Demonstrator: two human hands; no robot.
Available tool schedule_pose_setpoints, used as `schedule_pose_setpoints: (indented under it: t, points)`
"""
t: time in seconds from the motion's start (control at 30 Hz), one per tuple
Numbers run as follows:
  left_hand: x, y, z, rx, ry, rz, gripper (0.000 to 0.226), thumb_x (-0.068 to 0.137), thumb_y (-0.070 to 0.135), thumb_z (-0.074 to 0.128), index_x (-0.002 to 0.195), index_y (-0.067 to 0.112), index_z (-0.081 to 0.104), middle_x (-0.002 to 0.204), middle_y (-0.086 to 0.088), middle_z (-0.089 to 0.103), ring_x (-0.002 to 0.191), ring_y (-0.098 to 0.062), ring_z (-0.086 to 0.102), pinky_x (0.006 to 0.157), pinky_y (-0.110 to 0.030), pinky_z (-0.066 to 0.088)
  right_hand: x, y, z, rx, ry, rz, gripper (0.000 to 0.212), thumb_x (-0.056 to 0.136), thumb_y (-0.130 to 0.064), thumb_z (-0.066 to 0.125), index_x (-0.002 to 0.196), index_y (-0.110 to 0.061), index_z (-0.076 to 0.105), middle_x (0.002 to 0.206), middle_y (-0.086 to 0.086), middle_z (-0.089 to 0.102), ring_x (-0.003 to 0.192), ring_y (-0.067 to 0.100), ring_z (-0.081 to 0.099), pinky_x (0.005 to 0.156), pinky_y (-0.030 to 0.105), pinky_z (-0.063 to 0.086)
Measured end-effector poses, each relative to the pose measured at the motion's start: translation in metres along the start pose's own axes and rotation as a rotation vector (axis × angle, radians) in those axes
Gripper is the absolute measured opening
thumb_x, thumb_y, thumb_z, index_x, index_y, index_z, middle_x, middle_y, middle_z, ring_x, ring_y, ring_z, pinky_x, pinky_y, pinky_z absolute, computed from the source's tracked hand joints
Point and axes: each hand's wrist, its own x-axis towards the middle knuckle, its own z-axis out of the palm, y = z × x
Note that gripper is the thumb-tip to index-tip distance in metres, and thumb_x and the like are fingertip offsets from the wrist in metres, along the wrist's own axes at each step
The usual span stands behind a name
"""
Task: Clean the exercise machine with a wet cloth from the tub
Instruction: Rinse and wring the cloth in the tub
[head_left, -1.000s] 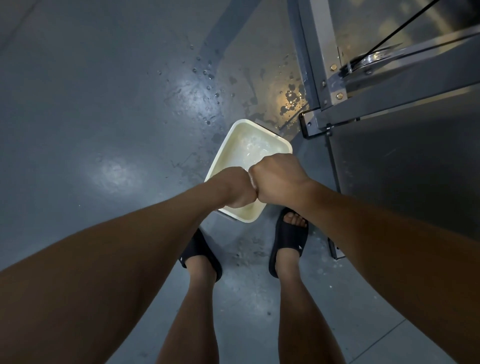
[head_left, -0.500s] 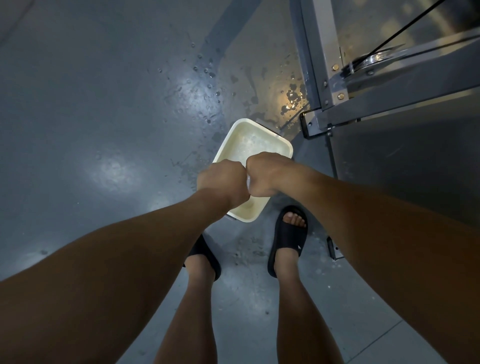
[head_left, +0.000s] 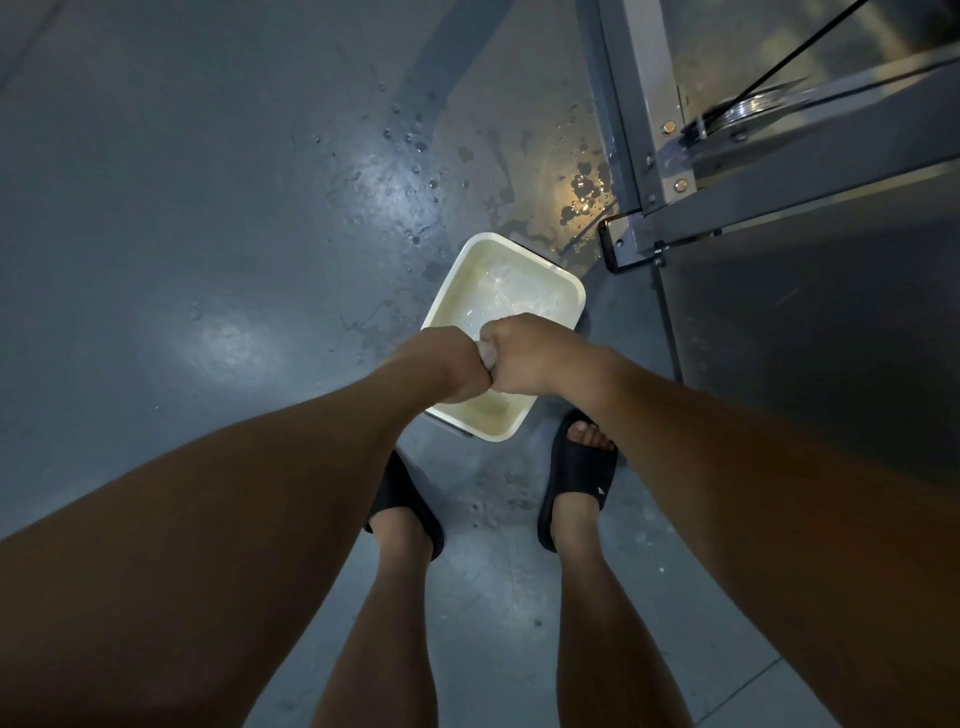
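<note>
The left hand (head_left: 449, 371) and right hand (head_left: 524, 353) are fisted knuckle to knuckle. They grip the cloth (head_left: 487, 357), a pale sliver between them, above the near half of the tub (head_left: 454, 291). The fists stay joined there, as half a second ago.

Open floor (head_left: 208, 260) lies left of the tub (head_left: 449, 283); the machine frame (head_left: 639, 104) blocks the right, and 2 sandalled feet (head_left: 576, 478) stand just behind the tub.

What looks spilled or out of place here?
Spilled water on the floor: drops beyond the tub, a puddle by the machine. Left hand and right hand grip the cloth over the tub.
</note>
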Motion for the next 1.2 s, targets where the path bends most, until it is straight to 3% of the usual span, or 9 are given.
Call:
schedule_pose_setpoints:
  t: [0.13,0.3,0.37,0.43,0.57,0.7,0.87,0.97,1.2]
  points:
    - [-0.002,-0.013,-0.014,-0.48,-0.472,-0.1,0.02,0.084,0.013,0.057,0.074,0.02,0.042,0.059,0.0,0.021,0.048,-0.017,0.017,0.05,-0.022,0.016,-0.016,0.012,0.015,-0.157,0.33,-0.204,0.023,0.087,-0.014,0.063,0.11,-0.013,0.058,0.106,0.007,0.056,0.094,0.031,0.058,0.064,0.045,0.053]
    - [-0.021,-0.008,-0.023,-0.485,-0.726,0.023,0.052,0.089,0.02,0.067,0.056,0.025,0.027,0.057,0.002,0.014,0.051,-0.015,0.009,0.053,-0.026,0.009,-0.034,0.007,0.015,-0.344,0.605,-0.395,0.021,0.086,-0.026,0.047,0.076,-0.011,0.059,0.081,0.007,0.056,0.067,0.03,0.055,0.042,0.029,0.025]
    - [-0.025,-0.002,-0.022,-0.427,-0.647,0.059,0.047,0.087,0.022,0.069,0.061,0.023,0.029,0.059,0.0,0.014,0.053,-0.018,0.01,0.055,-0.029,0.01,-0.037,0.001,0.005,-0.402,0.597,-0.366,0.018,0.078,-0.026,0.059,0.065,-0.013,0.062,0.079,0.004,0.056,0.068,0.029,0.056,0.047,0.024,0.02]
    - [-0.029,0.006,-0.019,-0.258,-0.462,0.095,0.038,0.087,0.023,0.067,0.066,0.017,0.036,0.057,-0.002,0.022,0.047,-0.02,0.017,0.05,-0.026,0.016,-0.043,-0.004,-0.005,-0.472,0.406,-0.311,0.008,0.074,-0.023,0.072,0.071,-0.016,0.071,0.083,0.001,0.062,0.077,0.029,0.062,0.051,0.026,0.024]
    - [-0.032,0.02,-0.009,0.062,-0.091,0.218,0.034,0.096,0.017,0.048,0.062,0.011,0.046,0.06,-0.004,0.045,0.054,-0.021,0.045,0.049,-0.028,0.032,-0.051,-0.005,-0.021,-0.463,0.183,-0.137,0.02,0.091,-0.025,0.059,0.103,-0.017,0.074,0.104,0.009,0.07,0.098,0.032,0.066,0.07,0.028,0.034]
    - [-0.028,0.016,-0.001,-0.016,0.13,0.175,0.027,0.091,0.024,0.055,0.065,0.02,0.046,0.068,0.001,0.049,0.066,-0.023,0.052,0.056,-0.027,0.036,-0.047,-0.006,-0.024,-0.333,0.15,-0.071,0.015,0.095,-0.027,0.058,0.093,-0.016,0.068,0.104,0.014,0.069,0.097,0.034,0.065,0.07,0.028,0.038]
    - [-0.029,0.014,0.002,0.091,0.256,0.154,0.007,0.085,0.022,0.059,0.08,0.021,0.053,0.068,0.005,0.041,0.074,-0.028,0.052,0.068,-0.03,0.043,-0.04,-0.007,-0.016,-0.2,0.106,-0.012,0.035,0.1,-0.027,0.048,0.068,-0.016,0.04,0.085,0.01,0.058,0.084,0.03,0.055,0.07,0.03,0.037]
    - [-0.025,0.012,0.002,0.192,0.307,0.176,0.006,0.087,0.023,0.056,0.082,0.023,0.053,0.067,0.005,0.039,0.074,-0.027,0.049,0.069,-0.031,0.042,-0.037,-0.006,-0.016,-0.044,0.015,0.057,0.033,0.097,-0.024,0.05,0.065,-0.02,0.044,0.072,0.002,0.05,0.083,0.03,0.057,0.07,0.03,0.041]
    - [-0.011,0.005,0.007,0.24,0.347,0.128,0.009,0.092,0.021,0.054,0.091,0.021,0.062,0.069,0.003,0.038,0.075,-0.028,0.048,0.069,-0.032,0.041,-0.036,-0.012,-0.004,0.186,0.091,0.136,0.028,0.1,-0.017,0.048,0.073,-0.012,0.05,0.096,0.016,0.065,0.101,0.037,0.061,0.075,0.03,0.043]
